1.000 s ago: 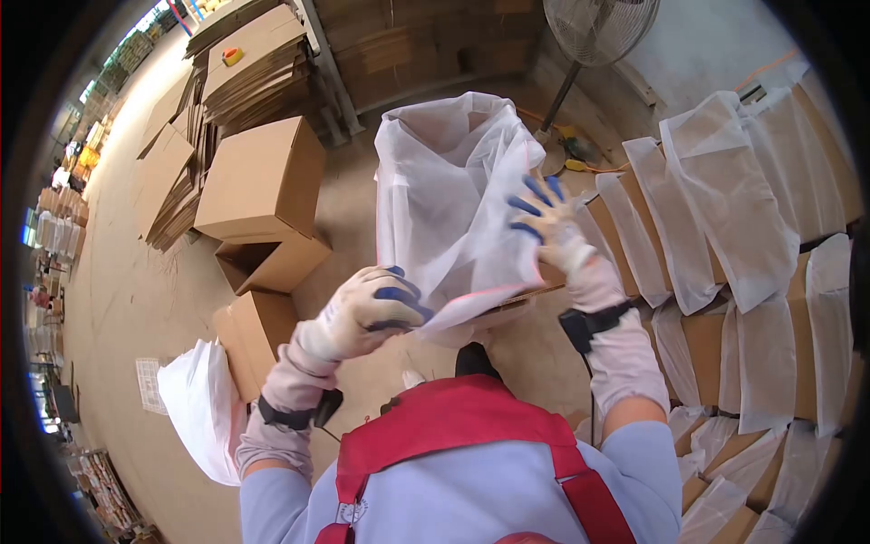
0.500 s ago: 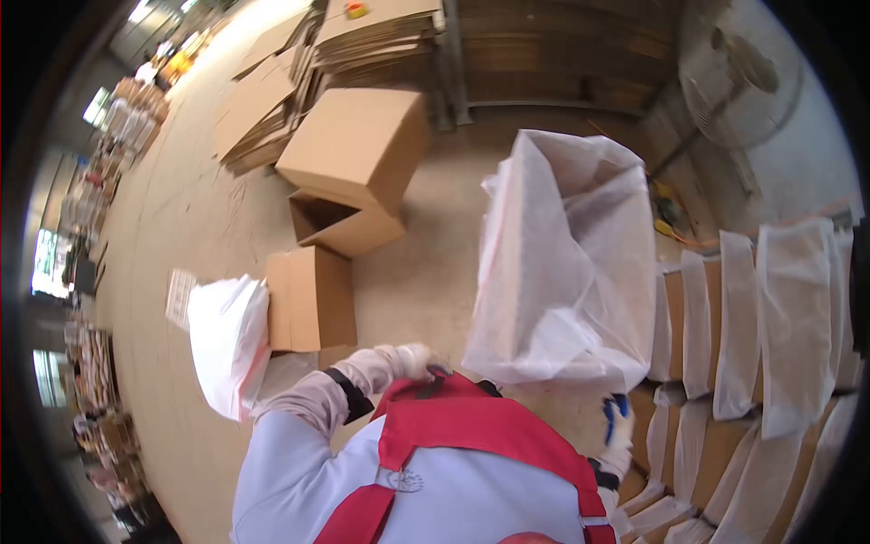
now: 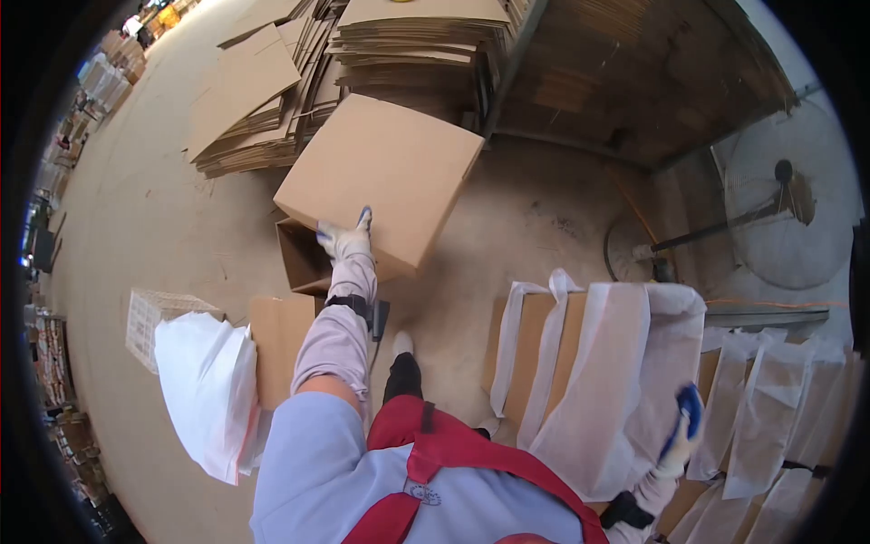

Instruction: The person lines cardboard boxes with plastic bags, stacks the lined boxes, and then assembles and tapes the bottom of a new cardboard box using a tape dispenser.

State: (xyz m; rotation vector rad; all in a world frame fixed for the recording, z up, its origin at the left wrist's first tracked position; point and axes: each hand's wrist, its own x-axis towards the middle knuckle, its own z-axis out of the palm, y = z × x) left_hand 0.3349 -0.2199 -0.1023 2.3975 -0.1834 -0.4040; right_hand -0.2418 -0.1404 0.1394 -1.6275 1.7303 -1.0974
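Hands (two), three boxes

- The right hand is mostly hidden behind the white bag; its grip cannot be told.
- The left hand covers part of the cardboard box.
- The open box beneath is largely hidden.

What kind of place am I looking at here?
Most likely a packing area in a warehouse or factory. Stacks of flattened cardboard line the concrete floor, a made-up cardboard box sits under the person's left hand, and a row of boxes lined with white bags stands at the right.
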